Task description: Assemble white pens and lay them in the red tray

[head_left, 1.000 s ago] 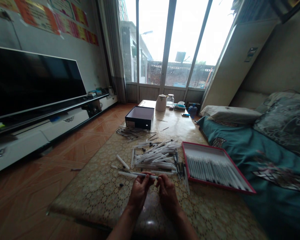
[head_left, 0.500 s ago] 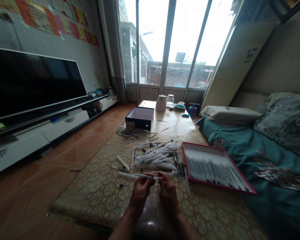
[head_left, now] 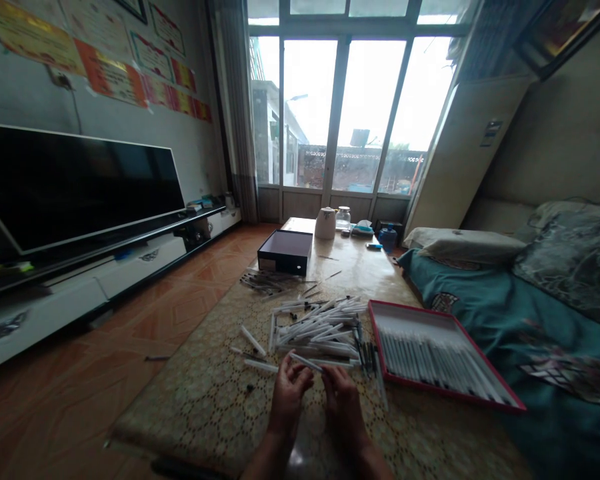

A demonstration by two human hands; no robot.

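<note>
A slim, whitish pen (head_left: 306, 362) slants above the near side of the table, between my hands. My right hand (head_left: 343, 393) is closed, pinching the pen's right end between thumb and fingertips. My left hand (head_left: 287, 390) is loosened with the palm turned up, thumb and index finger apart. Its index fingertip is close to the pen's left end; whether they touch is unclear. Just beyond lies a loose heap of white pen barrels (head_left: 325, 327). To the right, a red-rimmed box lid (head_left: 415, 312) contains a row of pens with dark ends (head_left: 430, 360).
A dark open box (head_left: 283, 263) stands farther back, beside a pile of thin dark refills (head_left: 265, 283). A small black piece (head_left: 250, 387) lies left of my hands. A pale kettle (head_left: 325, 223) and glass jar (head_left: 343, 218) stand at the far end. A sofa (head_left: 460, 280) borders the right side.
The view has tilted up. My left hand has loosened its pinch and turned palm up. The pen has tipped, its left end now higher, while my right hand keeps its right end.
</note>
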